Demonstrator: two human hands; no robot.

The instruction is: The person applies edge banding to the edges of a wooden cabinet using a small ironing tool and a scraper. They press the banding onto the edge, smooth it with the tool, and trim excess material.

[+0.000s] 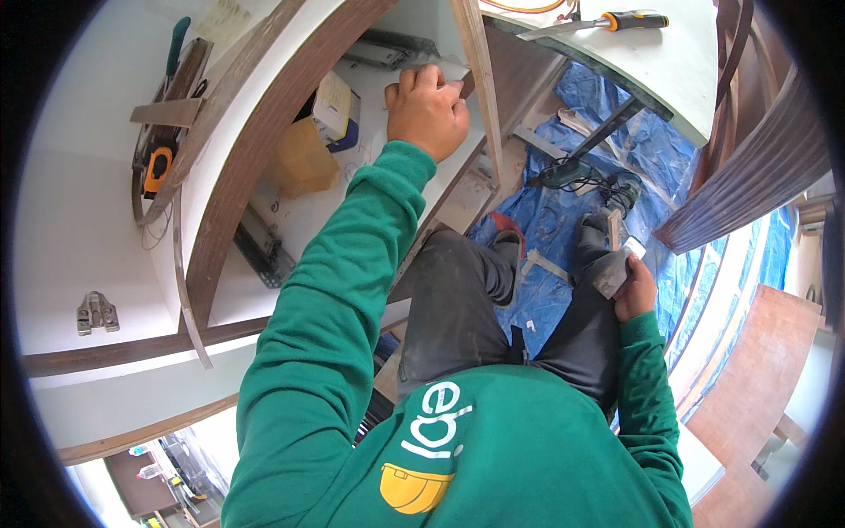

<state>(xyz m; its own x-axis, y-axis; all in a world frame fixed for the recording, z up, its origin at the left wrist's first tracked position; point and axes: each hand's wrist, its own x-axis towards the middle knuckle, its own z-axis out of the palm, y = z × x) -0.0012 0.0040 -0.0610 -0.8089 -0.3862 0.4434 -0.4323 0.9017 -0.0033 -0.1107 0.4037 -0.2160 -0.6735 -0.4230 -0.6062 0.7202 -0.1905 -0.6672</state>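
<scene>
My left hand (427, 110) has its fingers curled on the front edge of the cabinet (370, 141), near a metal drawer slide (378, 53) at the top. Inside that cabinet are a cardboard box (334, 110), a brown piece of material (299, 158) and another slide (260, 246). My right hand (634, 295) holds a small grey, blocky object (613, 275) with a pale end, low by my right leg, which is too unclear to name. A thin upright wooden strip (475, 79) stands just right of my left hand.
A chisel (616, 22) lies on the white board (669, 70). The left shelf holds a tape measure (158, 167), tools and a metal hinge (97, 312). Blue sheeting (546, 317) covers the floor, with cords (572, 176) and scraps. Dark panels (748, 167) and plywood (748, 370) line the right.
</scene>
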